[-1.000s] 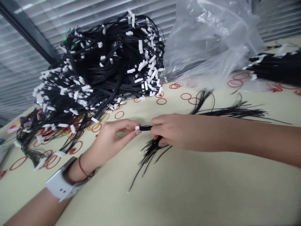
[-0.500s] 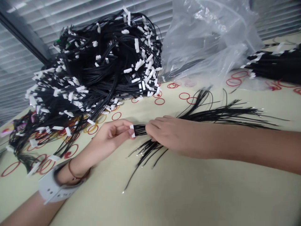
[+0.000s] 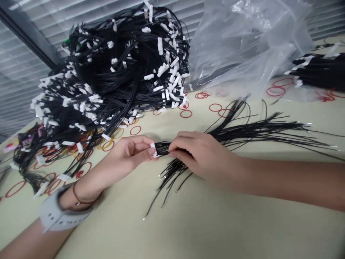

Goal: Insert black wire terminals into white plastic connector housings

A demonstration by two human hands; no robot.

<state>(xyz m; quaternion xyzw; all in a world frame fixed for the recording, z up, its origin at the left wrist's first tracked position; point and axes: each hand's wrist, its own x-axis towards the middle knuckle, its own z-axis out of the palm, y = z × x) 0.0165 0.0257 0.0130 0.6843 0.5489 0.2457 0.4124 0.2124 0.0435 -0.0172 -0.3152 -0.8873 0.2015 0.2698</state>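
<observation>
Between thumb and fingers my left hand (image 3: 134, 151) pinches a white connector (image 3: 154, 149) at the end of a bundle of black wires (image 3: 162, 148). Just right of the connector, my right hand (image 3: 198, 153) grips the same wires, its thumb and forefinger closed on them. Loose wire ends with bare tips (image 3: 172, 172) fan out below the right hand. Beyond it, long black wires (image 3: 258, 131) spread to the right over the table. The part of the bundle inside the right hand is hidden.
A large heap of black wire harnesses (image 3: 115, 79) with white connectors stands at the back left. Behind lies a clear plastic bag (image 3: 242, 46); more black harnesses (image 3: 320, 72) lie far right. Red rubber bands (image 3: 185, 113) are scattered on the pale table (image 3: 215, 223).
My right wrist has turned and its forearm sits lower, so the thumb and forefinger now show. The left hand keeps the connector pinched. The whole view has shifted slightly.
</observation>
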